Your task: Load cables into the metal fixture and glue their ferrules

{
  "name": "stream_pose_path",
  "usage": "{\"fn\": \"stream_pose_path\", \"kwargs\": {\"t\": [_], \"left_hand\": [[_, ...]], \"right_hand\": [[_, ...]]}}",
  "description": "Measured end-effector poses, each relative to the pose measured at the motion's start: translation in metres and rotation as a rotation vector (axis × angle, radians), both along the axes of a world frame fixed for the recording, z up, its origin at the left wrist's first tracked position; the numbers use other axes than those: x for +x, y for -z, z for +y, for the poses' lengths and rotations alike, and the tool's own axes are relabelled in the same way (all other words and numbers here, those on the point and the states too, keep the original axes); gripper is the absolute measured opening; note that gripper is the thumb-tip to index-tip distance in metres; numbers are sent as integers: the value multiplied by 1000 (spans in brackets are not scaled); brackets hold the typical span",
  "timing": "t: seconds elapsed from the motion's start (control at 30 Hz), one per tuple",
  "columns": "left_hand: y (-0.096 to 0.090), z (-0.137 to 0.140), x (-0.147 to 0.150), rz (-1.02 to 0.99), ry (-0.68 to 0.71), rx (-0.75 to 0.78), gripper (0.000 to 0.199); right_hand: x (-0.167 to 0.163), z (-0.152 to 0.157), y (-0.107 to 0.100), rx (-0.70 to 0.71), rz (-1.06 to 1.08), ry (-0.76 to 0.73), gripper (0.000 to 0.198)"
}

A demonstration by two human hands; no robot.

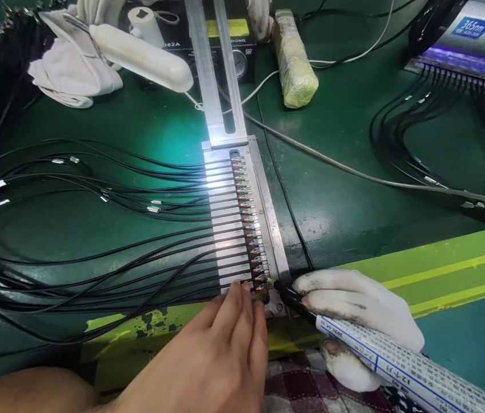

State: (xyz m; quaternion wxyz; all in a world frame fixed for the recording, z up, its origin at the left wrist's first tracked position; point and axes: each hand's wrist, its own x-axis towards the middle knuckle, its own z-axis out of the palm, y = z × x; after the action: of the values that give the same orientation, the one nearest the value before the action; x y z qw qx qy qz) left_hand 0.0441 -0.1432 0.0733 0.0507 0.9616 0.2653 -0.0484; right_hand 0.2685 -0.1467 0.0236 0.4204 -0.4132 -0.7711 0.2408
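A metal fixture (225,215) lies lengthwise before me, with several black cables (173,232) side by side across it. Their stripped ends (249,221), with small orange and metal parts, line up along its right side. My bare left hand (229,344) is closed, its fingertips pressed together on the nearest cable ends; the thumb and whatever it grips are hidden. In a white, stained glove, my right hand (358,312) is closed around a labelled dispensing syringe (380,350). The syringe's yellow-green tip touches or nearly touches the near cable ends, just right of my left fingertips.
Behind the fixture stand a black control box (242,57), a white-handled tool (139,57), a white cloth (74,74) and a wrapped block (294,63). A lamp unit marked 365nm (470,40) glows violet at right over more cables. Green-yellow tape (453,267) runs along the table edge.
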Motion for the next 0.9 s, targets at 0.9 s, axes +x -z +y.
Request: {"fn": "stream_pose_path", "kwargs": {"t": [0.9], "left_hand": [[0,-2,0,2,13,12,40]], "right_hand": [[-1,-1,1,16,26,-6,20]]}}
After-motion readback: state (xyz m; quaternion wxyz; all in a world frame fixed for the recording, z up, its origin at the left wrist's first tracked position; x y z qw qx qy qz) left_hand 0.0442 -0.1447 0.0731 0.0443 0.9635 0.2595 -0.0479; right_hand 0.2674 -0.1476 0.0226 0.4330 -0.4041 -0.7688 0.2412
